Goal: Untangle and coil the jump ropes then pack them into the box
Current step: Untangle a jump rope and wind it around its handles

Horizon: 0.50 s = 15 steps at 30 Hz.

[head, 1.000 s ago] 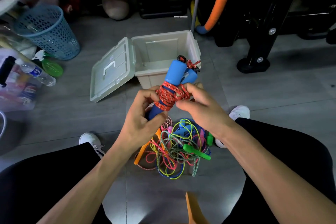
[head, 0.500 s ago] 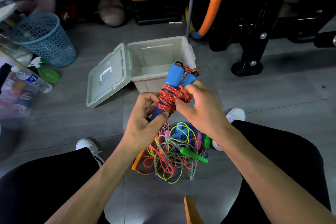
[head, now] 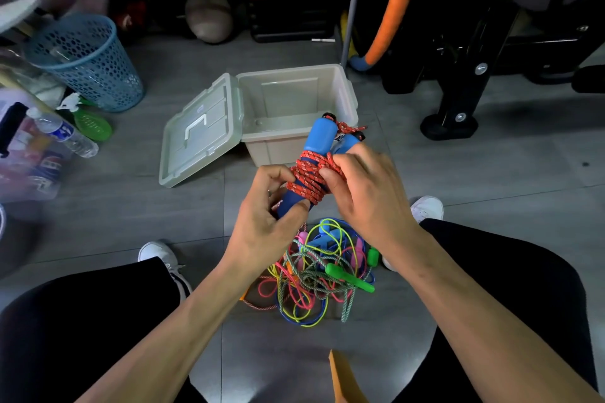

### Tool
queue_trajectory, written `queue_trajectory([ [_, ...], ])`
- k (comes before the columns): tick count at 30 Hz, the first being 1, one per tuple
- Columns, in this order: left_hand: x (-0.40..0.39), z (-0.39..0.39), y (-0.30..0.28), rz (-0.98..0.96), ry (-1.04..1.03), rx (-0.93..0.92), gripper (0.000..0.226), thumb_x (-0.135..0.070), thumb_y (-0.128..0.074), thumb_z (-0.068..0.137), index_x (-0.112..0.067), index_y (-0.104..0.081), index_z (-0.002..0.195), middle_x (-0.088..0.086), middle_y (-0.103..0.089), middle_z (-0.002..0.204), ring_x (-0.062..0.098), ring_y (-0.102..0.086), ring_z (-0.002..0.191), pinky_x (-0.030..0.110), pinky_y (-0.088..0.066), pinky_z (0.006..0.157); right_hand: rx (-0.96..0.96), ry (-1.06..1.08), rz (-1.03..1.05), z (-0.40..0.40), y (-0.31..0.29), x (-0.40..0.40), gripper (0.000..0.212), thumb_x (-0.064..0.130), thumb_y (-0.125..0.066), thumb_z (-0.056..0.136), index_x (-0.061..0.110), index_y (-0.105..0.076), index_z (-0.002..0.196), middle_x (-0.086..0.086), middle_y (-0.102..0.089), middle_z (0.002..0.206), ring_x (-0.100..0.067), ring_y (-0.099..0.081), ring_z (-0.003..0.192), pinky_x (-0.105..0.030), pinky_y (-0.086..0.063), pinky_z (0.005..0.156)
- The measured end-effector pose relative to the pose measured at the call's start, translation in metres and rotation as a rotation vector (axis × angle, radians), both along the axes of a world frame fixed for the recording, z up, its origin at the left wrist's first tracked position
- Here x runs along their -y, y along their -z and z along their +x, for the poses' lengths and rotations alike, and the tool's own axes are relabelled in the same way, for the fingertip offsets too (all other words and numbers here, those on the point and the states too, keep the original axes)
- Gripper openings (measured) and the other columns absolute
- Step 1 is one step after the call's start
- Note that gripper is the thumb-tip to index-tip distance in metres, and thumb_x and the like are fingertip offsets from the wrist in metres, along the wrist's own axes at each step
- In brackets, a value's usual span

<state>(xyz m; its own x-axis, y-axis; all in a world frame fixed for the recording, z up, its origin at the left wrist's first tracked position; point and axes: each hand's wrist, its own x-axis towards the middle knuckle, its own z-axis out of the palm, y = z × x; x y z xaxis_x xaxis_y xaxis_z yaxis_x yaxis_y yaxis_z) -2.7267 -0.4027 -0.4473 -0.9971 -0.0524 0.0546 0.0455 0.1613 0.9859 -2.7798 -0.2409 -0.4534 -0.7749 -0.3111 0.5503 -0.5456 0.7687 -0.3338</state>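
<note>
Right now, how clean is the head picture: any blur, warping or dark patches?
Head view: hands and red rope sharp; left edge by the bottle smeared; wide-angle bending at the borders; shelves behind the box dim.

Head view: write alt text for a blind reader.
Both hands, left hand and right hand, hold a red rope wound round two blue handles. Behind sits an open box; a tangled rope pile lies below.

Red-speckled rope [head: 311, 178], blue handles [head: 322, 134]
</note>
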Motion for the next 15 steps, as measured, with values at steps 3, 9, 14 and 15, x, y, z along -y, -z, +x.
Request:
queue_trajectory([
  [3, 0.001, 0.001, 0.001, -0.070, -0.016, 0.011, 0.033, -0.005, -0.059, 0.076, -0.025, -0.045, 0.099, 0.000, -0.065, 0.085, 0.022, -0.060, 0.070, 0.031, -0.049, 0.057, 0.193, -0.060, -0.172, -0.002, 0.007, 0.001, 0.033, 0.031, -0.046, 0.097, 0.001, -0.061, 0.092, -0.008, -0.052, 0.090, -0.026, -0.052, 0.077, -0.033, -0.040, 0.070],
  [9, 0.004, 0.001, -0.005, -0.363, 0.026, -0.129, 0.048, -0.001, -0.056, 0.076, -0.026, -0.050, 0.117, -0.001, -0.061, 0.112, 0.015, -0.059, 0.100, 0.031, -0.048, 0.085, 0.410, -0.133, -0.335, 0.004, 0.009, 0.017, 0.028, 0.023, -0.048, 0.096, 0.000, -0.061, 0.092, -0.003, -0.044, 0.092, -0.019, -0.049, 0.084, -0.027, -0.039, 0.073],
  [14, 0.016, -0.017, -0.003, -0.529, -0.116, -0.283, 0.027, -0.022, -0.070, 0.081, -0.021, -0.070, 0.108, -0.001, -0.058, 0.121, 0.010, -0.054, 0.117, 0.024, -0.042, 0.099, 0.510, -0.154, -0.299, -0.001, -0.003, 0.013, 0.021, 0.019, -0.047, 0.095, 0.003, -0.060, 0.091, -0.008, -0.049, 0.095, -0.021, -0.052, 0.083, -0.031, -0.041, 0.072],
  [15, 0.016, -0.018, -0.001, -0.557, -0.107, -0.315, 0.025, -0.018, -0.070, 0.081, -0.019, -0.072, 0.106, 0.000, -0.060, 0.118, 0.009, -0.056, 0.111, 0.023, -0.044, 0.096, 0.534, -0.157, -0.266, -0.001, -0.004, 0.012, 0.018, 0.017, -0.047, 0.096, 0.004, -0.059, 0.093, -0.009, -0.050, 0.097, -0.022, -0.053, 0.086, -0.034, -0.042, 0.074],
])
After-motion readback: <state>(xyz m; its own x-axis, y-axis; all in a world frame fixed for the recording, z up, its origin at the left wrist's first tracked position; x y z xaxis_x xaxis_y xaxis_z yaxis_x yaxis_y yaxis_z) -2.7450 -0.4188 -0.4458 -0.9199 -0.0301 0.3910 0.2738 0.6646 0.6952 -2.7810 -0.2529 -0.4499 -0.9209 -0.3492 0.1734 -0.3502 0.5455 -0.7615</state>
